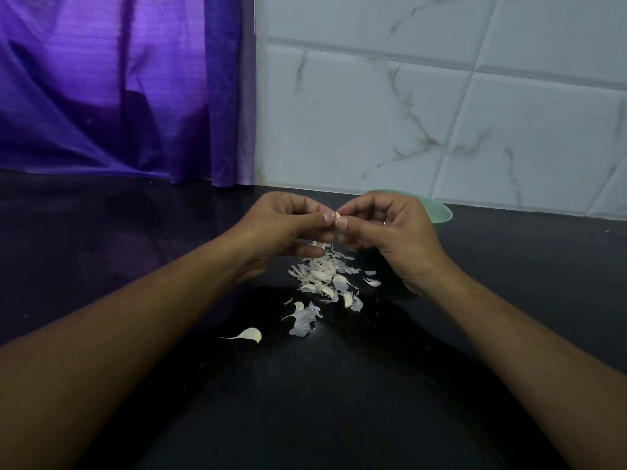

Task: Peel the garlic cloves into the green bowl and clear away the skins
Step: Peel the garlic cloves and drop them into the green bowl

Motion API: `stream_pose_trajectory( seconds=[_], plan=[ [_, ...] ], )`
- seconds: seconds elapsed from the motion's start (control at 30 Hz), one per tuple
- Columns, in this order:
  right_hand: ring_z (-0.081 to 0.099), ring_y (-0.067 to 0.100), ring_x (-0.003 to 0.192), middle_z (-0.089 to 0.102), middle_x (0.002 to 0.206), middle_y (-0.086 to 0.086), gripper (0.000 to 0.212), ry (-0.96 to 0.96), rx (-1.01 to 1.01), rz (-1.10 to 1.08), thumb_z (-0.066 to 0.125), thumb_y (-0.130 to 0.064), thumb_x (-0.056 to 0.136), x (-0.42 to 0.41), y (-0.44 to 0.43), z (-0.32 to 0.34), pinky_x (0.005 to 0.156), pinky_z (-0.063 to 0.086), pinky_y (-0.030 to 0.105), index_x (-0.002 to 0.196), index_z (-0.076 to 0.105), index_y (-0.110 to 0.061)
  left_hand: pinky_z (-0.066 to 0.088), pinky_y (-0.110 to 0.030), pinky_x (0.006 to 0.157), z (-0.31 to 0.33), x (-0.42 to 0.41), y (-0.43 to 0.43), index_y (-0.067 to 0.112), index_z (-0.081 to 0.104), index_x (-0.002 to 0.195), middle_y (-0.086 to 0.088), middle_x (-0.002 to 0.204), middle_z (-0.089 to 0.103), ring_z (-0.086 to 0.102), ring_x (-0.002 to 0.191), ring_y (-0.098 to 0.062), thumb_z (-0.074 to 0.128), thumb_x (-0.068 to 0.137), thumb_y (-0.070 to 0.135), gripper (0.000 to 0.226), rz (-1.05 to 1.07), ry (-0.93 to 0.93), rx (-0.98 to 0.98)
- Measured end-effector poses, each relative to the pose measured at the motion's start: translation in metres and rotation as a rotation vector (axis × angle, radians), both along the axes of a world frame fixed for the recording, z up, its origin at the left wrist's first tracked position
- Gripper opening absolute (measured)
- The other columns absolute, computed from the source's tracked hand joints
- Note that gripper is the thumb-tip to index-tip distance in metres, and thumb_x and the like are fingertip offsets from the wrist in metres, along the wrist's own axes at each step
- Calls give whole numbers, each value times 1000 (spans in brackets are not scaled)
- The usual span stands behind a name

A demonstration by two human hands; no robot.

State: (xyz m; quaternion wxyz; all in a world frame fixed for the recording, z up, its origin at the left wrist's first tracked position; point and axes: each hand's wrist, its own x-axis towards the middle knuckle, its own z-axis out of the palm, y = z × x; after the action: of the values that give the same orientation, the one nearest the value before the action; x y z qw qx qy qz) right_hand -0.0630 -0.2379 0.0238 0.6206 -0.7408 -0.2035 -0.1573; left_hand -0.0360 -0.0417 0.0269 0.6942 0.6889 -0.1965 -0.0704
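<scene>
One loose garlic clove (249, 334) is lying nearest on the dark worktop (101, 215), long axis running left to right, thin tail pointing left. Beyond it, a heap of skins (322, 276), with several cloves mixed in, is spreading toward the hands. Above the heap, the left hand (285, 228) and the right hand (390, 232) are both pinching one small clove (337, 217) between thumb and curled fingertips; how much skin is clinging to it cannot be told. The green bowl (441, 213) is sitting just behind the right hand, toward the worktop's back edge, partly hidden, its contents unseen. That hand is nearer, so the drop is likely going back and rightward, with nothing blocking. A purple curtain (118, 89) and a tiled wall (441, 96) are closing the back.
</scene>
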Motion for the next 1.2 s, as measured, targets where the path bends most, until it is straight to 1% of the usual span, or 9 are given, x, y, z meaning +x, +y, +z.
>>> stream_pose_trajectory(
  seconds=[0.13,0.23,0.4,0.6,0.77,0.83,0.97,1.1,1.2],
  plan=[
    [72,21,72,75,78,11,8,23,-27,-23,77,-5,90,1,1,-2,79,61,53,97,74,-5,63,-27,64,-1,0,-1,-4,73,107,-19,98,74,72,83,-15,73,94,10,19,13,-42,25],
    [72,23,73,76,81,17,9,25,-42,-35,77,-4,89,2,0,-4,77,63,48,98,74,-1,63,-31,66,-1,-1,-2,-3,73,105,-23,99,75,72,84,-17,73,95,11,18,31,-95,79],
    [71,20,70,76,84,23,10,3,-46,-41,78,0,88,1,0,-4,70,62,34,97,75,3,62,-33,63,0,1,1,2,75,98,-11,86,77,72,76,-16,74,95,13,12,74,-225,197],
    [73,33,79,75,90,27,16,50,-30,-5,81,-2,84,2,-2,-3,82,61,52,97,73,5,65,-44,68,1,1,3,12,77,91,-8,83,78,77,84,-28,74,95,18,8,98,-400,337],
    [73,40,84,74,93,30,19,118,6,39,81,-4,82,-1,-3,-1,82,62,49,96,72,5,62,-56,71,4,-1,6,10,75,90,-12,81,76,73,82,-41,74,94,16,8,70,-474,362],
    [74,33,80,74,94,29,17,140,31,49,79,-3,85,-1,-3,-1,79,63,45,98,72,5,64,-53,71,4,-1,6,8,74,92,-14,83,76,75,82,-38,72,96,16,10,71,-452,345],
    [74,26,76,74,96,29,11,154,76,62,75,-3,89,-1,-1,-1,78,64,44,100,73,-2,60,-34,62,4,-2,4,-1,70,100,-19,90,74,73,79,-19,66,100,13,14,29,-310,253],
    [74,24,74,76,87,19,11,114,74,35,75,-5,90,1,-1,-1,76,64,45,100,73,-3,62,-32,65,6,-4,4,-4,70,107,-11,93,76,73,82,-16,63,102,12,18,-8,-230,182],
    [73,21,70,76,81,15,11,38,18,1,77,-2,88,2,-3,-1,70,63,39,98,73,-1,62,-32,65,6,-5,3,-4,72,106,-16,101,77,73,85,-18,65,102,17,23,-8,-204,158]
  ],
)
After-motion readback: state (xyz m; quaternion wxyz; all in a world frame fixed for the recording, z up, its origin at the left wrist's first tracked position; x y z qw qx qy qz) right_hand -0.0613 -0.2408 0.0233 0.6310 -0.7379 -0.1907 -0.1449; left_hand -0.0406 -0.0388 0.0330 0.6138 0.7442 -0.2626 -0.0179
